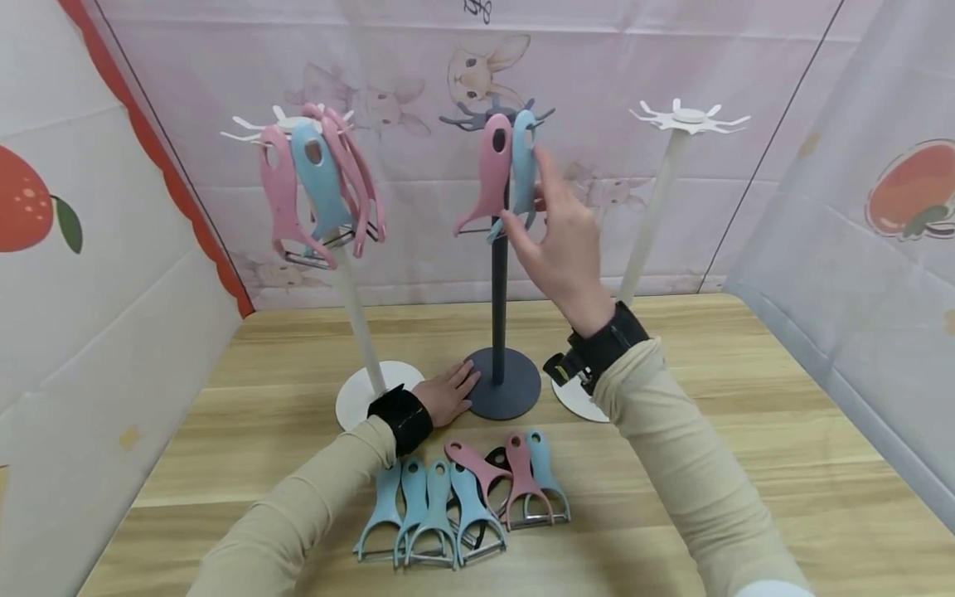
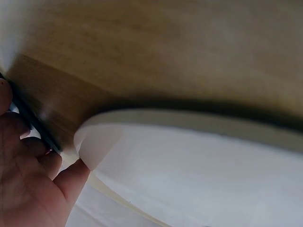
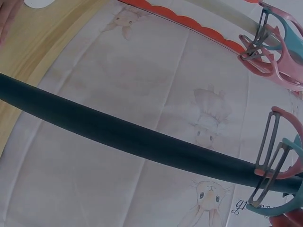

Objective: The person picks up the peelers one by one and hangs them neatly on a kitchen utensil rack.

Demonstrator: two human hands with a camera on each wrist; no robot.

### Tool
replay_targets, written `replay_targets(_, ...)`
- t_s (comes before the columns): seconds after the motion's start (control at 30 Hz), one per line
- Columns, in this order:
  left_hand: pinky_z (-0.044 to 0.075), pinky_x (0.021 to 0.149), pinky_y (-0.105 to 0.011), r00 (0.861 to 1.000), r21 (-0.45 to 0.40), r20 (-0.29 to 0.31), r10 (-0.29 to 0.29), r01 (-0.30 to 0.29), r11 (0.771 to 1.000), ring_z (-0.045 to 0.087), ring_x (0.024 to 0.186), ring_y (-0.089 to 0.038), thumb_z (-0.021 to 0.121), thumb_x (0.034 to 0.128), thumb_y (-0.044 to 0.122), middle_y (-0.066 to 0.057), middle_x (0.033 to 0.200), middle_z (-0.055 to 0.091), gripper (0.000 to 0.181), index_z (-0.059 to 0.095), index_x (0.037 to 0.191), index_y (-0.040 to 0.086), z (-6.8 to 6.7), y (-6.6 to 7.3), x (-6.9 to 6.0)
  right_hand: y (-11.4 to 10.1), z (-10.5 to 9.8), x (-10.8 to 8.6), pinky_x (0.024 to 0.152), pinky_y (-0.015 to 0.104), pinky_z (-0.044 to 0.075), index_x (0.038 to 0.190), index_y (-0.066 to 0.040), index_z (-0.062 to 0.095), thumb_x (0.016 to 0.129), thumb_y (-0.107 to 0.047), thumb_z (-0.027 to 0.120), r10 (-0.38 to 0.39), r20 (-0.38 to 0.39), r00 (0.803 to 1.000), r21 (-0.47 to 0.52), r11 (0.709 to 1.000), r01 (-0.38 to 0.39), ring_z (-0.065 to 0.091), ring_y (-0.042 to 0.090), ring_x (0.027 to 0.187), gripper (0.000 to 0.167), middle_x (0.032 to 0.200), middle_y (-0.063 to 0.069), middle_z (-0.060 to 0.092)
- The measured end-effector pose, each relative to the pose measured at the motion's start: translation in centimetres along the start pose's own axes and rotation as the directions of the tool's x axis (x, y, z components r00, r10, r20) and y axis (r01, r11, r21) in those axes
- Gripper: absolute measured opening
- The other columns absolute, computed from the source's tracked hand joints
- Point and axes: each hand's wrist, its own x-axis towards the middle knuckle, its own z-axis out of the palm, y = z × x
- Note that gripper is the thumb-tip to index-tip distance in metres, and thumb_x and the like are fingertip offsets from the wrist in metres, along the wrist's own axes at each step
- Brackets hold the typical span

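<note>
Beneath the dark rack's arms, my right hand [image 1: 563,240] is beside a hanging blue peeler [image 1: 524,170], index fingertip at its upper edge and thumb spread near its lower end. A pink peeler [image 1: 494,170] hangs just left of it. In the right wrist view the blue peeler's head [image 3: 279,208] is at the lower right, with only a bit of my hand [image 3: 286,220] showing. Low on the table, my left hand [image 1: 446,394] rests its fingers on the round dark base [image 1: 515,390]; the left wrist view shows this hand [image 2: 28,179] beside a white base [image 2: 199,175].
Pink and blue peelers [image 1: 321,178] hang from the white rack at left. Another white rack [image 1: 656,199] at right bears no peelers. Several blue, pink and black peelers [image 1: 438,506] lie on the wooden table [image 1: 246,398] in front. Patterned cloth [image 1: 597,50] stands behind.
</note>
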Motion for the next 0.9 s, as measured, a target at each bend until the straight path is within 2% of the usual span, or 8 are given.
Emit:
replay_targets(0.2, 0.024, 0.106, -0.034, 1.0, 0.01, 0.008, -0.007, 0.007, 1.0, 0.017, 0.136, -0.03, 0.038, 0.0988, 0.026, -0.018, 0.148, 0.019, 0.051, 0.027, 0.142, 0.002, -0.3, 0.1, -0.2, 0.5, -0.4, -2.5, 0.078, 0.039, 0.049, 0.138, 0.004, 0.031, 0.083, -0.016, 0.066, 0.017, 0.043, 0.999, -0.023, 1.0, -0.016, 0.059, 0.03, 0.094, 0.069, 0.114, 0.021, 0.058)
replay_targets(0.33, 0.023, 0.107, -0.034, 1.0, 0.028, 0.005, -0.01, 0.01, 1.0, 0.016, 0.136, -0.028, 0.037, 0.0989, 0.028, -0.017, 0.148, 0.019, 0.052, 0.026, 0.143, 0.004, 0.3, -0.1, 0.1, 0.5, -0.7, -5.4, 0.076, 0.042, 0.049, 0.138, 0.006, 0.031, 0.082, -0.018, 0.067, 0.091, 0.169, 0.982, -0.086, 0.993, -0.077, 0.056, 0.034, 0.101, 0.07, 0.123, 0.023, 0.051)
replay_targets(0.4, 0.023, 0.107, -0.033, 1.0, 0.029, 0.01, -0.016, 0.015, 0.999, 0.016, 0.136, -0.027, 0.037, 0.0988, 0.029, -0.017, 0.149, 0.018, 0.052, 0.026, 0.143, 0.004, 0.5, -0.2, 0.3, 0.5, -0.8, -7.1, 0.072, 0.043, 0.05, 0.136, 0.005, 0.035, 0.083, -0.022, 0.066, 0.132, 0.283, 0.95, -0.151, 0.984, -0.091, 0.057, 0.035, 0.101, 0.068, 0.124, 0.023, 0.052)
replay_targets(0.5, 0.023, 0.107, -0.033, 0.999, 0.05, 0.019, -0.026, 0.025, 0.998, 0.014, 0.137, -0.026, 0.036, 0.099, 0.03, -0.015, 0.149, 0.017, 0.052, 0.025, 0.144, 0.006, 0.9, -0.3, 0.6, 0.4, -1.0, -9.4, 0.065, 0.042, 0.051, 0.133, 0.004, 0.042, 0.082, -0.027, 0.066, 0.182, 0.444, 0.877, -0.231, 0.969, -0.085, 0.06, 0.035, 0.091, 0.064, 0.121, 0.023, 0.055)
replay_targets(0.57, 0.023, 0.107, -0.032, 0.999, 0.06, 0.02, -0.031, 0.03, 0.998, 0.014, 0.137, -0.025, 0.035, 0.0991, 0.031, -0.014, 0.15, 0.017, 0.053, 0.024, 0.144, 0.007, 1.1, -0.4, 0.8, 0.4, -1.1, -10.7, 0.066, 0.042, 0.052, 0.131, 0.004, 0.045, 0.082, -0.028, 0.067, 0.205, 0.515, 0.832, -0.256, 0.963, -0.079, 0.062, 0.034, 0.086, 0.062, 0.118, 0.023, 0.056)
replay_targets(0.63, 0.023, 0.107, -0.032, 0.999, 0.069, 0.02, -0.037, 0.035, 0.997, 0.013, 0.137, -0.025, 0.034, 0.0993, 0.032, -0.013, 0.15, 0.016, 0.053, 0.023, 0.145, 0.007, 1.2, -0.4, 0.9, 0.5, -1.2, -11.8, 0.066, 0.041, 0.052, 0.129, 0.005, 0.046, 0.083, -0.029, 0.066, 0.218, 0.558, 0.801, -0.268, 0.961, -0.075, 0.062, 0.033, 0.084, 0.061, 0.117, 0.024, 0.056)
replay_targets(0.67, 0.023, 0.107, -0.032, 0.999, 0.061, 0.013, -0.038, 0.037, 0.997, 0.014, 0.137, -0.025, 0.035, 0.0991, 0.032, -0.013, 0.15, 0.016, 0.053, 0.024, 0.144, 0.007, 1.2, -0.4, 0.9, 0.6, -1.2, -12.3, 0.068, 0.041, 0.052, 0.129, 0.005, 0.046, 0.083, -0.028, 0.066, 0.223, 0.573, 0.788, -0.274, 0.959, -0.072, 0.062, 0.033, 0.087, 0.06, 0.118, 0.023, 0.056)
replay_targets(0.9, 0.021, 0.107, -0.033, 1.0, 0.061, 0.002, -0.026, 0.026, 0.998, 0.013, 0.137, -0.026, 0.036, 0.099, 0.03, -0.014, 0.149, 0.017, 0.053, 0.024, 0.144, 0.006, 1.2, -0.5, 0.8, 0.8, -1.1, -15.0, 0.059, 0.035, 0.051, 0.125, 0.005, 0.05, 0.081, -0.027, 0.069, 0.249, 0.644, 0.724, -0.301, 0.952, -0.06, 0.063, 0.026, 0.071, 0.058, 0.107, 0.02, 0.061)
